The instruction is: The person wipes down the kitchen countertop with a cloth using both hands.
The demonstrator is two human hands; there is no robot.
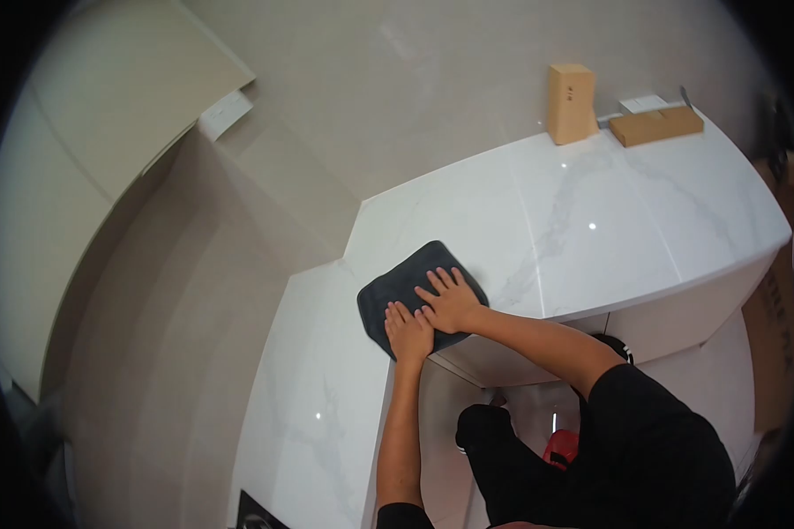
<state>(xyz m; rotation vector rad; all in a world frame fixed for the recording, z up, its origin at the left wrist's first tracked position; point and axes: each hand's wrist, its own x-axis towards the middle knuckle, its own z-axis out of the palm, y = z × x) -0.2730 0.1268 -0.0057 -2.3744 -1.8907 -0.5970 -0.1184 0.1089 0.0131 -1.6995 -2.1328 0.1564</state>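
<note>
A dark grey, roughly square, soft-looking flat piece [395, 287] with rounded corners, perhaps folded cloth, lies at the inner corner of the white counter [468, 203]. Its near edge reaches the counter's front edge. My left hand [409, 335] rests flat on its lower part, fingers stretched out and open. Beside it, my right hand [451, 302] presses flat on the right part with fingers spread. The hands are close together, and neither grips anything. Under my palms the surface is hidden.
On the counter's far right stand an upright cardboard box [572, 104] and a flat cardboard box [657, 127]. Wall cabinets [106, 115] hang at upper left. A black hob-like edge [254, 513] shows at the bottom. A red object [562, 448] is low by my legs.
</note>
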